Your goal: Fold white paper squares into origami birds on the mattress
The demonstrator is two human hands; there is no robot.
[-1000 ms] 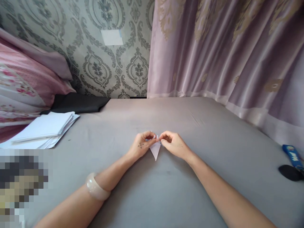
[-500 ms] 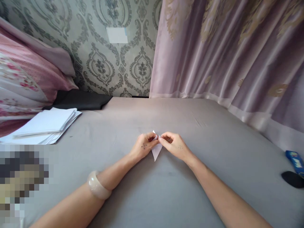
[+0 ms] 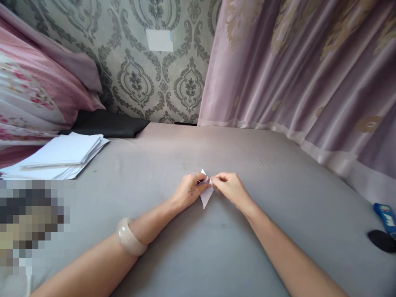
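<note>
- Grey sheet (image 3: 173,239) over flat surface, lightly creased.
- Mauve curtain (image 3: 253,70), gold motifs, far right side.
- Damask wallpaper (image 3: 108,49) behind; white rectangle (image 3: 160,40) on it.
- Pink floral fabric (image 3: 31,90), far left.
- Black folded cloth (image 3: 111,125), beside the fabric.
- White paper stack (image 3: 64,150), left, in front of black cloth.
- Left hand (image 3: 190,189): thumb and fingers clamped on folded paper, left side; pale bangle (image 3: 131,237) on forearm.
- Right hand (image 3: 232,187): thumb and fingertips together, pinching paper's right edge.
- Blue packet (image 3: 385,218), black oval item (image 3: 382,241), right edge.
- Folded white paper (image 3: 206,198): center, between hands, one point toward wearer.
</note>
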